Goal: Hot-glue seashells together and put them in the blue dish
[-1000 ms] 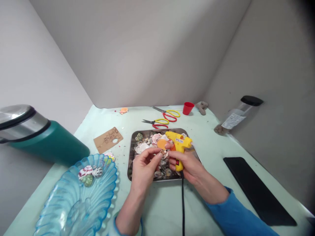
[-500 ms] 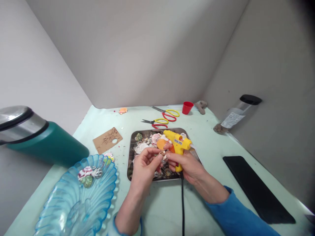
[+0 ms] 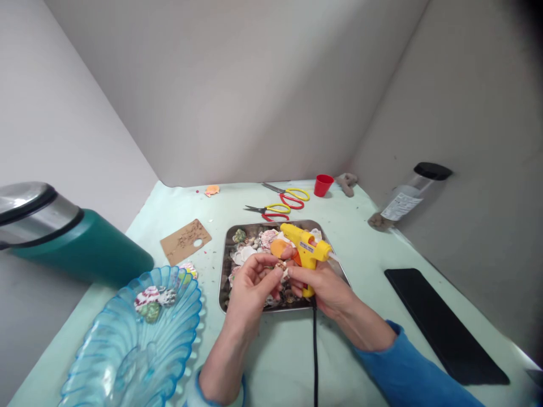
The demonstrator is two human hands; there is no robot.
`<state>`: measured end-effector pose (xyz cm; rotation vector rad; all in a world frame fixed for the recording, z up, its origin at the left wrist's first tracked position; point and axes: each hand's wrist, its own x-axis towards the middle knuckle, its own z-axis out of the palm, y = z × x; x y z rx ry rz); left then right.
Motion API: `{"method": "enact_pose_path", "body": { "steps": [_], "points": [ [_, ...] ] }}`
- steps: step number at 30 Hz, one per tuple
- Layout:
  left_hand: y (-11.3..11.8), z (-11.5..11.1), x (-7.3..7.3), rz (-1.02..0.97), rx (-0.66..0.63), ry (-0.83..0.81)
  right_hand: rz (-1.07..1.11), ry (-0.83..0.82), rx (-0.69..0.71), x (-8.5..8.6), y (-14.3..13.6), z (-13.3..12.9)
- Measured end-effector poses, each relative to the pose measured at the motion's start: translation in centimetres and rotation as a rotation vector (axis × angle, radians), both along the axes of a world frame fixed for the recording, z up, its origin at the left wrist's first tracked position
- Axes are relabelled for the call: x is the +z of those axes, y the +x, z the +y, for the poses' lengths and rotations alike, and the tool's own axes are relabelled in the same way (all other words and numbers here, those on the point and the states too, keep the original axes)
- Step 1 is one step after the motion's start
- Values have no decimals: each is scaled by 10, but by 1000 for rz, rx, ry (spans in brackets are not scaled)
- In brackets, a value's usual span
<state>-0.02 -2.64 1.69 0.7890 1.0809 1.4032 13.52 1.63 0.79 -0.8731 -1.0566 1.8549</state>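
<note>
Square steel tray (image 3: 343,276): assorted seashells. Blue ribbed glass bowl (image 3: 127,345): few shells. Left hand (image 3: 250,288) pinches small shell (image 3: 280,264); right hand (image 3: 326,288) wrapped around yellow glue gun (image 3: 306,249).

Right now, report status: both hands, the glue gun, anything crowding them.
Right hand gripping yellow glue gun. Left hand pinching small shell at fingertips. Both over metal tray of shells. Black cord trails toward the wearer; blue glass dish at left.

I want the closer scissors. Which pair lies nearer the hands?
The front pair, just behind the tray; the other pair lies farther back, beside the red cup.
</note>
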Motion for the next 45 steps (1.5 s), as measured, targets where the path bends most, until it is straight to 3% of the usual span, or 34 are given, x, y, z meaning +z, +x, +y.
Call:
{"method": "enact_pose_path", "body": {
  "steps": [13, 23, 35, 45],
  "points": [
    [-1, -1, 4, 5, -28, -56, -106, 110, 12, -6, 2, 0],
    [-2, -1, 1, -2, -33, -46, -177, 131, -9, -1, 1, -1],
    [-3, 0, 3, -43, -63, -66, -139, 111, 7, 0, 1, -1],
    [-5, 3, 1, -64, 4, -55, -84, 69, -20, -2, 2, 1]
  ]
}}
